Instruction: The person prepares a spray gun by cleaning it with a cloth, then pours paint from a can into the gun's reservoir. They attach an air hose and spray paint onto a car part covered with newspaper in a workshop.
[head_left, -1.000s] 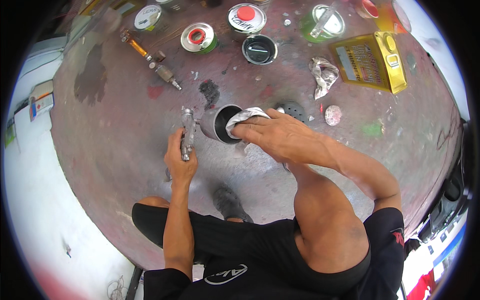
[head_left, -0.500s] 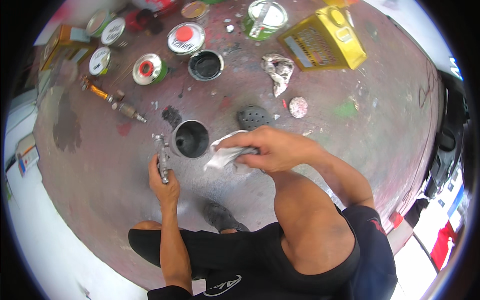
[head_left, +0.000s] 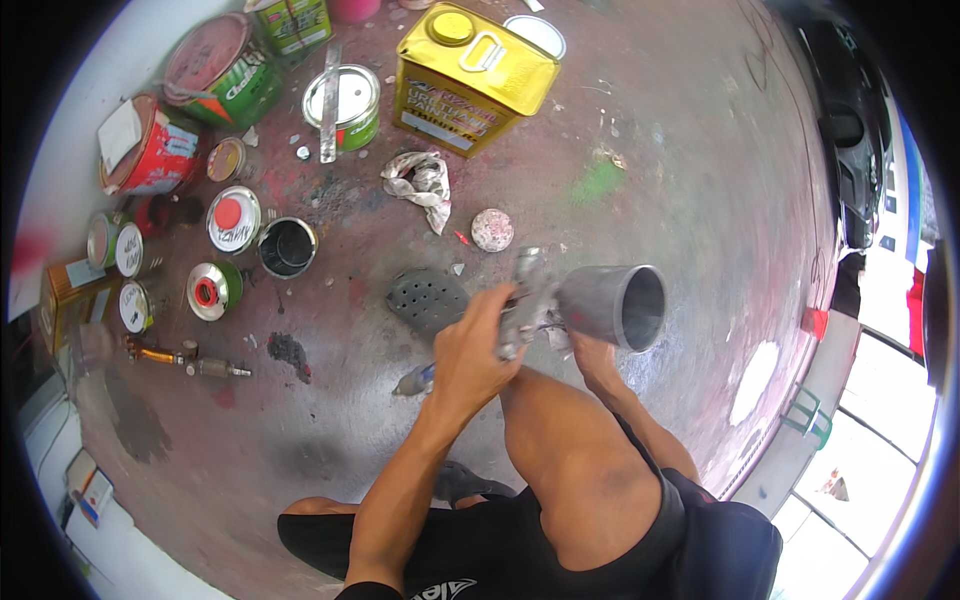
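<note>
The spray gun [head_left: 527,300] has come up off the floor [head_left: 330,420] since a moment ago, its grey cup [head_left: 615,305] now tipped sideways, mouth rightward. Left hand [head_left: 478,350] grips it closed; right hand [head_left: 592,355], probably with the rag, supports the cup underneath.

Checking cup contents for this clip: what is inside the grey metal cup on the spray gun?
The grey metal cup lies tipped, mouth toward the right. Its visible inner wall looks bare grey, with nothing showing. The deeper bottom is shadowed, and the right hand beneath covers its underside.
</note>
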